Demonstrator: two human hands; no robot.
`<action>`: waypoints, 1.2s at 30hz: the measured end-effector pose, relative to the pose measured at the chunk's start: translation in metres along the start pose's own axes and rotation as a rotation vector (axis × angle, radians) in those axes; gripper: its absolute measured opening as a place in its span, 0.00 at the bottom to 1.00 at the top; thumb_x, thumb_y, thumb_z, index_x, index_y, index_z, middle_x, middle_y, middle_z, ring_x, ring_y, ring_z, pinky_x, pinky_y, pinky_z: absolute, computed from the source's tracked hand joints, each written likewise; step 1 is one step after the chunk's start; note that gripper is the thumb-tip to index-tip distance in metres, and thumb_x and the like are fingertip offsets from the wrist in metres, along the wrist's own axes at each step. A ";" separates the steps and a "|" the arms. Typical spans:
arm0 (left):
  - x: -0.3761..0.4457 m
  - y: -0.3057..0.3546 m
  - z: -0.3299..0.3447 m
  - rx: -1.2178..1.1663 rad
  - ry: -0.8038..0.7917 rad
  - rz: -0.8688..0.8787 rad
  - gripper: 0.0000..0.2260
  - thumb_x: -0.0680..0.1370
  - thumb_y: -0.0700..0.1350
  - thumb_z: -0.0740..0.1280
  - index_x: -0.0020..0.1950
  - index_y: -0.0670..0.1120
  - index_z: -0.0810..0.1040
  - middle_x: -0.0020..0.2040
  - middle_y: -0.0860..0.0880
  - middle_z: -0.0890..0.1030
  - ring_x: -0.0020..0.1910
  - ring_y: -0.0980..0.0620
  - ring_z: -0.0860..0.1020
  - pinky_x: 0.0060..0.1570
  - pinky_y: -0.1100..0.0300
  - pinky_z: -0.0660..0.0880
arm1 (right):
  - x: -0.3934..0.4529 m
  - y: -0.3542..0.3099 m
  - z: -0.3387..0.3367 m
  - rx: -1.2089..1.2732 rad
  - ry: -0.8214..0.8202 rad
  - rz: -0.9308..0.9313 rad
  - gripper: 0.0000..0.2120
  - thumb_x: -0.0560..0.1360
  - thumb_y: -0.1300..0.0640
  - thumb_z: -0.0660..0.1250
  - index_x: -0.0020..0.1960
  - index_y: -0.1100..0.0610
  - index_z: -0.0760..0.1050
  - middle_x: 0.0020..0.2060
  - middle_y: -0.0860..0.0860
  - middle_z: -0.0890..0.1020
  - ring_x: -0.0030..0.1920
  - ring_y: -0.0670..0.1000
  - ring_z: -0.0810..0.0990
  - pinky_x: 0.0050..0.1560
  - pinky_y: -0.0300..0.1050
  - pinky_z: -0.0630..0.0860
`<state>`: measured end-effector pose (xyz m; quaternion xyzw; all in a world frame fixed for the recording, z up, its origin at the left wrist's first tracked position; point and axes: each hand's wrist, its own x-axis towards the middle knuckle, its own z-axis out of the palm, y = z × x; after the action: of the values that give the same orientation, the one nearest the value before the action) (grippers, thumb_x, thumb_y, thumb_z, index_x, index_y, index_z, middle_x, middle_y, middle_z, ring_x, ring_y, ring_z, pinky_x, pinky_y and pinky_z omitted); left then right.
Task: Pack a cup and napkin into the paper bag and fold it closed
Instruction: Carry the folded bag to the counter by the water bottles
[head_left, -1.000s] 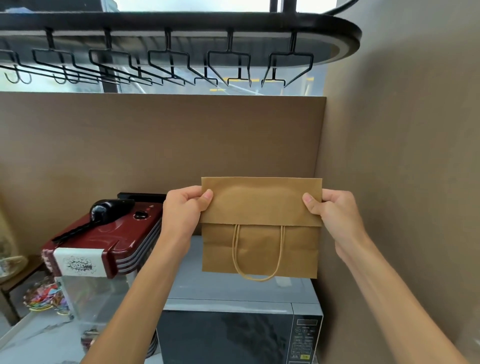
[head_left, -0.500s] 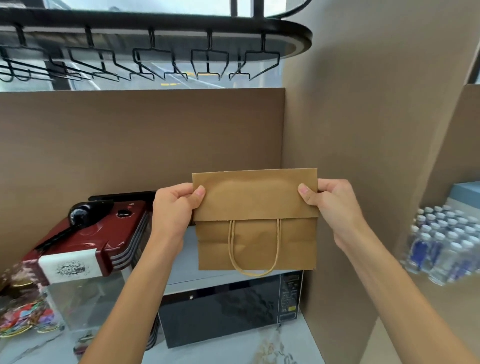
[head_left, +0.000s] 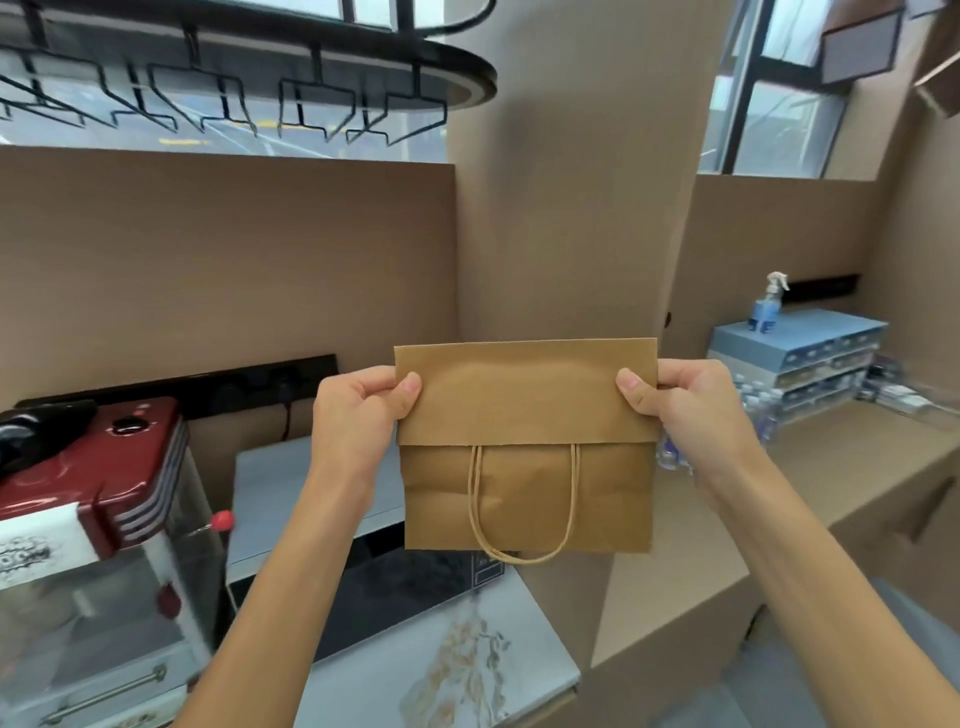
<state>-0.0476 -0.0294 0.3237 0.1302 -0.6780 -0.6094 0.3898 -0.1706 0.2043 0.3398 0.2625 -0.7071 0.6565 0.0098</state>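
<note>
Gripping folded paper bag side edges, both hands seemingly midair.

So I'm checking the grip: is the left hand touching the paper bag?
Touching. Head view shows the left hand pinching the paper bag's folded flap, thumb on front.

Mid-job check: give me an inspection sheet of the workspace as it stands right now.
Surface: marble-pattern counter, lower centre.
Job's things: paper bag held in the air, top flap folded down, handle loop hanging; cup and napkin not visible.
Clutter: red machine, microwave, spray bottle, water bottles.
Grippers: left hand and right hand pinch the flap's edges.
Cables: a cord hangs from the wall socket strip.
Surroundings: brown partition walls, overhead glass rack, windows.
</note>
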 end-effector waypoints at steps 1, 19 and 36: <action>-0.002 0.001 0.007 -0.011 -0.020 0.005 0.09 0.78 0.38 0.67 0.43 0.48 0.85 0.39 0.53 0.87 0.42 0.58 0.83 0.46 0.60 0.77 | -0.004 -0.002 -0.008 -0.012 0.017 -0.004 0.09 0.78 0.61 0.68 0.42 0.54 0.84 0.37 0.48 0.88 0.39 0.46 0.87 0.42 0.42 0.82; -0.042 0.012 0.195 -0.014 -0.223 -0.015 0.06 0.76 0.41 0.69 0.44 0.46 0.86 0.42 0.47 0.87 0.46 0.48 0.84 0.54 0.50 0.79 | -0.026 0.029 -0.200 -0.020 0.208 0.021 0.08 0.78 0.60 0.68 0.45 0.53 0.84 0.39 0.45 0.88 0.39 0.42 0.86 0.36 0.30 0.78; -0.052 -0.024 0.352 0.047 -0.128 -0.066 0.05 0.77 0.42 0.69 0.48 0.46 0.85 0.42 0.51 0.87 0.42 0.58 0.83 0.43 0.65 0.75 | 0.050 0.102 -0.336 0.008 0.095 0.092 0.06 0.78 0.60 0.68 0.49 0.53 0.83 0.39 0.45 0.88 0.38 0.42 0.86 0.34 0.30 0.78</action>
<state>-0.2619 0.2540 0.2986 0.1223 -0.7112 -0.6128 0.3220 -0.3639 0.5000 0.3094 0.1984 -0.7143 0.6710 0.0123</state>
